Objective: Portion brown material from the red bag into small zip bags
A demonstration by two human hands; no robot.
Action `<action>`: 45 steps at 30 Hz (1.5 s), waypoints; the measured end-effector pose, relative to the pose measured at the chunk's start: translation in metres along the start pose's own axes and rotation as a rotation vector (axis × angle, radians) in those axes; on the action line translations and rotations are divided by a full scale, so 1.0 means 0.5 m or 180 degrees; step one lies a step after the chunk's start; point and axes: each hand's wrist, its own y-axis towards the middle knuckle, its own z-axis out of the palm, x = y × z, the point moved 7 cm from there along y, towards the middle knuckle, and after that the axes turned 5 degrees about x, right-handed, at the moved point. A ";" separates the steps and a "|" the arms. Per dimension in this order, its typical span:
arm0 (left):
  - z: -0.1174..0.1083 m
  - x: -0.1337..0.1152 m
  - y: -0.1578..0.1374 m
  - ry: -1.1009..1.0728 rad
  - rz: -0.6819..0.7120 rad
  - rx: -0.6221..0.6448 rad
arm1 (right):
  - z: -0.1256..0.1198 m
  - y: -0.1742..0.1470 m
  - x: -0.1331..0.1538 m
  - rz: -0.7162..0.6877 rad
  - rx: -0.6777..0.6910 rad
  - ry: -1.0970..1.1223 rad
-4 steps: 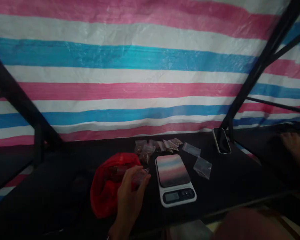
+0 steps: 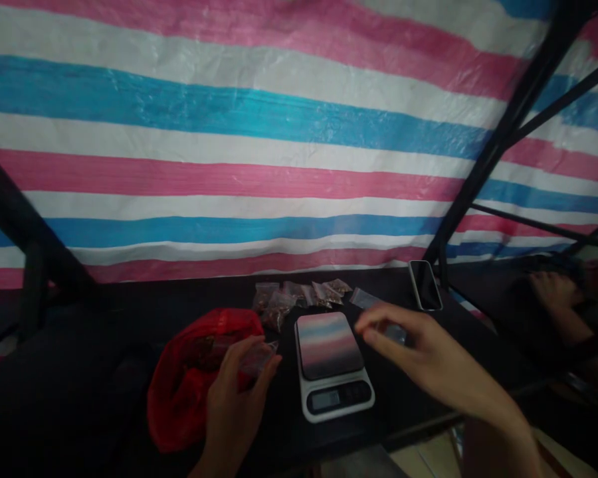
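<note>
My left hand [image 2: 239, 392] pinches a small clear zip bag [image 2: 257, 359] between thumb and fingers, above the right edge of a red plastic bag [image 2: 167, 388]. The red bag's mouth is open, with dark brownish contents inside, too dim to name. My right hand [image 2: 423, 345] hovers right of a white kitchen scale [image 2: 336, 411], fingers curved and tips slightly apart, nothing visible in them. It partly covers a flat zip bag [image 2: 397, 334] on the table. Another flat zip bag [image 2: 363, 298] lies behind it. The scale's plate bears nothing; its display digits are unreadable.
Several filled zip bags [image 2: 279, 305] lie behind the scale. A phone [image 2: 425, 285] rests by a black frame post [image 2: 441, 245] at the back right. Striped sheeting [image 2: 239, 179] hangs behind the black table [image 2: 129, 299]. Another person's hand [image 2: 555, 289] is at the far right.
My right hand has come into view from the lower right, over the flat zip bags. My left hand still holds its bag. The view has shifted and tilted slightly.
</note>
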 end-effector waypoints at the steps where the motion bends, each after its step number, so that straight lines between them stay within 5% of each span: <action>1: 0.001 0.004 -0.001 0.0020 -0.0030 -0.0014 | -0.015 0.012 -0.033 0.0265 -0.0129 -0.0240; 4: 0.011 0.010 -0.007 0.0070 -0.0129 0.0011 | -0.019 0.043 -0.121 0.0829 -0.0238 -0.0680; 7: 0.020 0.001 -0.015 0.0095 -0.0087 0.0034 | 0.031 0.079 -0.136 0.0674 -0.0114 -0.0540; 11: 0.006 -0.018 -0.037 0.0214 0.0223 -0.0011 | 0.140 0.126 -0.027 -0.0076 -0.0033 0.0001; 17: -0.028 -0.033 -0.118 0.0093 0.0603 -0.0360 | 0.348 0.156 0.174 -0.0729 0.0812 0.0383; 19: -0.032 -0.030 -0.133 0.0136 0.0545 -0.0431 | 0.405 0.162 0.202 -0.0682 0.1006 0.0064; 23: -0.079 0.007 -0.114 0.0466 -0.0238 -0.0796 | 0.470 0.179 0.202 -0.0259 0.0982 -0.0544; 32: -0.152 0.052 -0.093 0.1169 -0.1016 -0.0381 | 0.494 0.186 0.182 -0.0504 0.1216 -0.0480; 38: -0.153 0.066 -0.109 0.1616 -0.0813 -0.0854 | 0.473 0.154 0.205 -0.0917 0.1643 -0.0185; 45: -0.156 0.105 -0.087 0.0055 -0.1559 -0.1022 | 0.451 0.096 0.233 -0.1121 0.2105 0.0233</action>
